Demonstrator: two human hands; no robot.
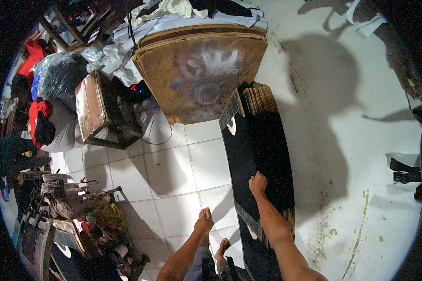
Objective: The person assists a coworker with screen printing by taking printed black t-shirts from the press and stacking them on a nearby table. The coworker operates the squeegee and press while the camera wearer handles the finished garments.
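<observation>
My right hand (258,183) reaches forward over a long stack of black boards (260,150) on my right. Its fingers are curled in against the black surface; whatever they may grip is hidden. White shapes and grey strips mark the left side of the stack, and brown layered edges show at its far end. Above the white tiles, left of the stack, hangs my left hand (204,221). Its fingers look drawn together, and I see nothing in them. One bare foot (223,246) shows beside it.
Large stained brown boards (206,75) stand ahead, with pale cloth (173,14) on top. To the left are a wooden box (94,107), plastic-wrapped bundles (63,77) and a cluttered rack (79,220). A thin cable (157,143) lies on the tiles; a stained white wall (361,154) rises at right.
</observation>
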